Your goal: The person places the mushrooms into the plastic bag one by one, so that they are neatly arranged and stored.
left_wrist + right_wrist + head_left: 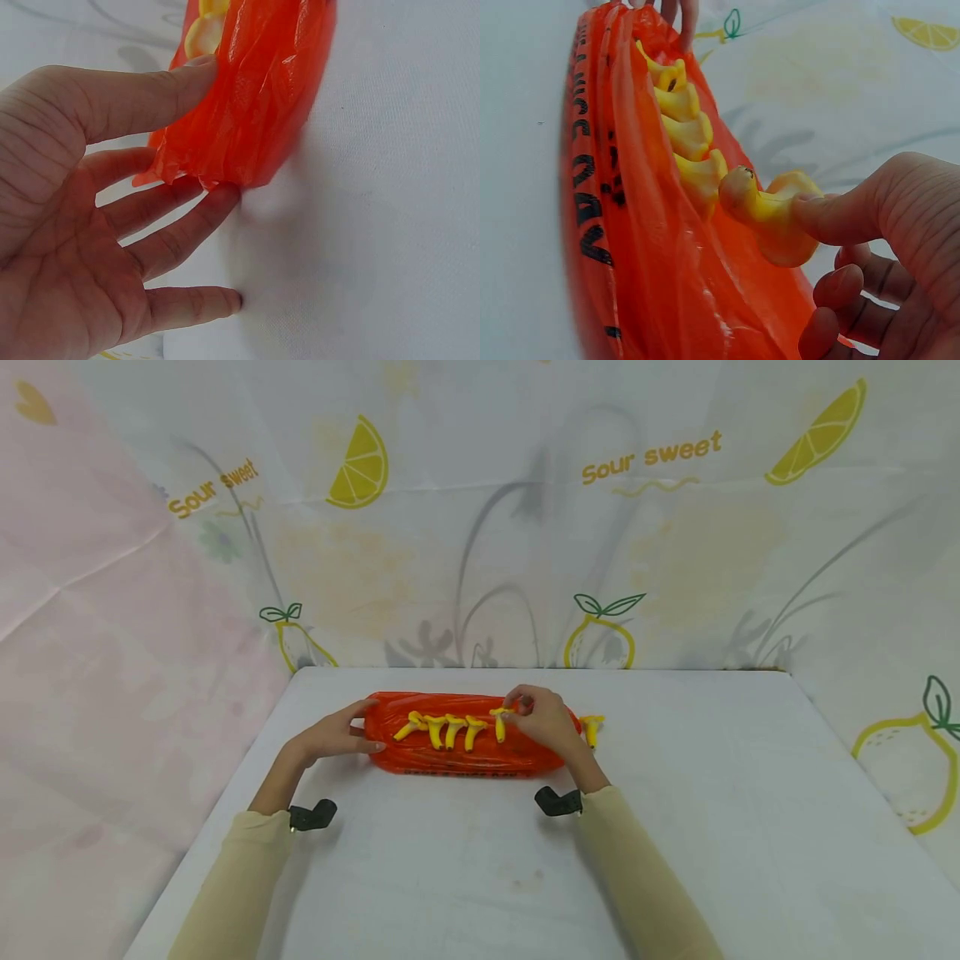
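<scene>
A red plastic bag (450, 763) lies lengthwise on the table, dark lettering along its near edge. Several yellow chanterelle-shaped mushrooms (453, 732) stand in a row on it, caps away from me. Between thumb and fingers, my right hand (546, 720) pinches another yellow mushroom (772, 214) over the bag, right of the row. At the bag's left end is my left hand (330, 735). Its thumb lies on the red plastic while its fairly straight fingers (180, 240) touch the end. One more mushroom (592, 731) sits just past the bag's right end.
The white table (420, 877) extends in front of the bag and to its right. A printed cloth (480, 552) with lemons hangs behind the table and at both sides. Each wrist carries a black camera mount (558, 802).
</scene>
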`<state>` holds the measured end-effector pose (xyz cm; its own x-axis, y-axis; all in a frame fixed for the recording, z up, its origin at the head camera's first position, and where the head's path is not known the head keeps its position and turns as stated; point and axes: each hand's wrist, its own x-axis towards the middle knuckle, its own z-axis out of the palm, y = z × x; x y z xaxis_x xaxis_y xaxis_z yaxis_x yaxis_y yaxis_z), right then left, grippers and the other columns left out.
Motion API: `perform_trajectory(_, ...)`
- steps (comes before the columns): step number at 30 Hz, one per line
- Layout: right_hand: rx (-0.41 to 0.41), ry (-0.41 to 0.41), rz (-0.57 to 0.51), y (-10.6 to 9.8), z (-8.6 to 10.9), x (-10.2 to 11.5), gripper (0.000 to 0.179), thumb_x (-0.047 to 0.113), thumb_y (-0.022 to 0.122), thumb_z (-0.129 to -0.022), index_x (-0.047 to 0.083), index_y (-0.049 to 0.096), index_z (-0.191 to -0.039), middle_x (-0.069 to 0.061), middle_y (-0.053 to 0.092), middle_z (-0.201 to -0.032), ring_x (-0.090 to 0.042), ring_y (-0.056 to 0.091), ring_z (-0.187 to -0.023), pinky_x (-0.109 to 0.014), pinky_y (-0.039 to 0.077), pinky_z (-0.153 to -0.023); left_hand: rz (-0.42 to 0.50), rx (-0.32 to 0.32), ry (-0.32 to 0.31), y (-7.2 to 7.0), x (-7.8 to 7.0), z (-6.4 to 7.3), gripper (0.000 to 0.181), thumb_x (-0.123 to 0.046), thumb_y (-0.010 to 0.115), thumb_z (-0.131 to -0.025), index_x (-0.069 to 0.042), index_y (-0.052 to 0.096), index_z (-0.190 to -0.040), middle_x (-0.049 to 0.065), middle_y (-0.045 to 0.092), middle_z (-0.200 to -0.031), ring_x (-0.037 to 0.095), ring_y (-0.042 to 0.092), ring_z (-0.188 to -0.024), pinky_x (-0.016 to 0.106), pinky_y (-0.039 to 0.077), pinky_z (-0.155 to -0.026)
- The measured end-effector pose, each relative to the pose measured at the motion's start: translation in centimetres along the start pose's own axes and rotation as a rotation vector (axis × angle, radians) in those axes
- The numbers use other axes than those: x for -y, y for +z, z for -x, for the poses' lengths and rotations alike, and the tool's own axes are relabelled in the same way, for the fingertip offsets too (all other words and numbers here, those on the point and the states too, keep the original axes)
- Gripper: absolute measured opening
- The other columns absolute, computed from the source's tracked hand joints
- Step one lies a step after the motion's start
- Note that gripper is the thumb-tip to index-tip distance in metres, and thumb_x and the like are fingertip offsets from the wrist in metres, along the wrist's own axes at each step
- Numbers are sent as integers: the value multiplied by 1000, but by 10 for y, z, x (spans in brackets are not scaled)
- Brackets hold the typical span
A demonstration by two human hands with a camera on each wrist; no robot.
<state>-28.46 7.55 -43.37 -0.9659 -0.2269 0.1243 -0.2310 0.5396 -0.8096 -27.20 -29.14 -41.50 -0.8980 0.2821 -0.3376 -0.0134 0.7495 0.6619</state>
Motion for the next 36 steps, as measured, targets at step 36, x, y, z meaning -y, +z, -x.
perform_trajectory(36, 14, 82, 125, 23, -2, 4, 13, 19, 75, -88, 14, 70, -99, -3, 51, -72, -19, 48, -64, -27, 36, -55, 5, 3, 6, 0, 0, 0, 92, -32, 75, -86, -7, 20, -156, 25, 28, -154, 45, 44, -129, 62, 41, -100)
